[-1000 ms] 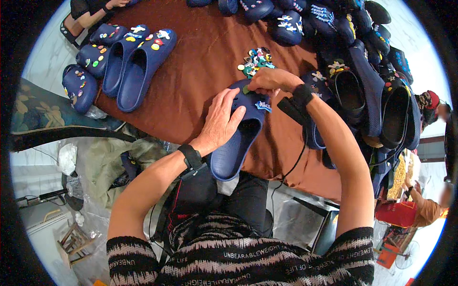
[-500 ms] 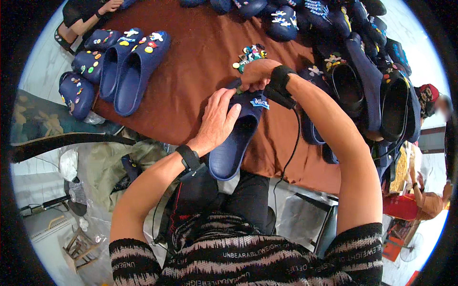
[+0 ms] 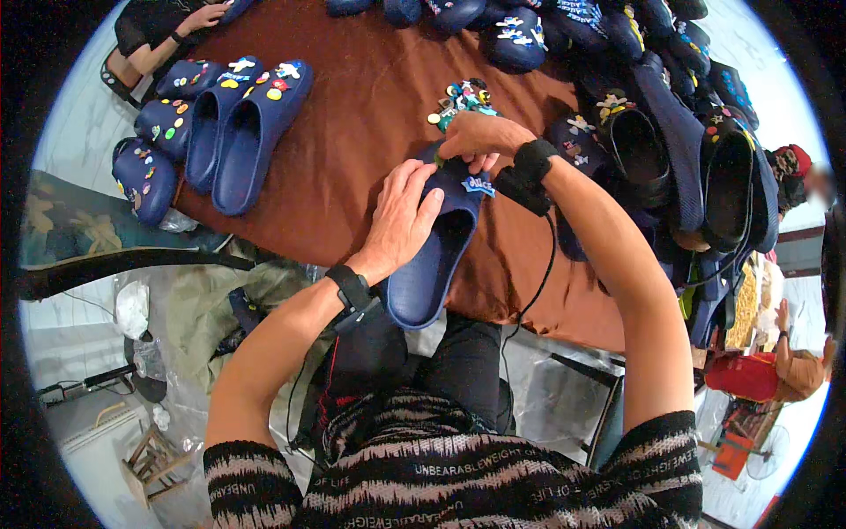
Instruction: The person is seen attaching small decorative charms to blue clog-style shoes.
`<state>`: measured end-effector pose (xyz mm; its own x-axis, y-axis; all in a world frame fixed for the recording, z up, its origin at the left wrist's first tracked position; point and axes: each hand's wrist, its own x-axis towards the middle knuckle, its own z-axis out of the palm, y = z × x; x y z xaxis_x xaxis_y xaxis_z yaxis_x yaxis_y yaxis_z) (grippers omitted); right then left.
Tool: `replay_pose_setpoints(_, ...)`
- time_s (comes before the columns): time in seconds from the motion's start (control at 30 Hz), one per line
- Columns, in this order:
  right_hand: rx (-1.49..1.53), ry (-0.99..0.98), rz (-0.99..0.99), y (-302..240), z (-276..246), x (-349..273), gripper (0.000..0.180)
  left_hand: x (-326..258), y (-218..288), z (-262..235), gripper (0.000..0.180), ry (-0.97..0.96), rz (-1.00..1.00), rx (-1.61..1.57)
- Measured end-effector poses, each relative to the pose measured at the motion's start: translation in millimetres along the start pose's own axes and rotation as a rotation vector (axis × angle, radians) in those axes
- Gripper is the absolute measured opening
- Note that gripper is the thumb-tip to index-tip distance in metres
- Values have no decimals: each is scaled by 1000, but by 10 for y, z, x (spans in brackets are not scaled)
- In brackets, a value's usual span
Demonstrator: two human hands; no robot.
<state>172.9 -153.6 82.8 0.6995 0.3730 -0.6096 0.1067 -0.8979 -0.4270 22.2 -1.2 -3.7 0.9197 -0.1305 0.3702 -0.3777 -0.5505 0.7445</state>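
Note:
A navy blue clog (image 3: 421, 273) lies in front of me, its heel toward me at the table's near edge. My left hand (image 3: 401, 216) grips its left side, fingers stretched along the upper and thumb near the opening. Over the toe, my right hand (image 3: 476, 141) is closed in a pinch on a small greenish charm (image 3: 440, 160), mostly hidden by the fingers. A light blue lettered charm (image 3: 478, 185) sits on the clog's upper. Just beyond my right hand lies a pile of colourful shoe charms (image 3: 458, 95).
Decorated navy clogs (image 3: 264, 132) stand at the left on the brown tablecloth (image 3: 361, 97). More clogs (image 3: 643, 145) are heaped at the right and far side. A black cable (image 3: 545, 273) hangs from my right wrist. Another person's hand (image 3: 204, 16) shows at the far left.
My right hand has shifted slightly at the clog's toe, and a bit of green now shows at its fingertips. The left hand stays on the clog.

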Motion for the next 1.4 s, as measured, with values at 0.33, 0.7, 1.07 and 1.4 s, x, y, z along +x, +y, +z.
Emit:
replay_pose_setpoints(0.33, -87, 57, -285, -38, 33, -16, 19, -24, -28, 10, 49, 11, -24, 36)
replay_pose_setpoints(0.7, -227, 75, -188, 73, -67, 158, 20, -1, 3, 16, 47, 11, 1, 20)
replay_pose_setpoints(1.07, -850, -48, -156, -538, -29, 96, 21, 0, 19, -22, 47, -7, -36, -8)
replay_pose_setpoints(1.4, -442, 370, -607, 80, 170, -43, 17, -11, 5, -1, 44, 32, 0, -8)
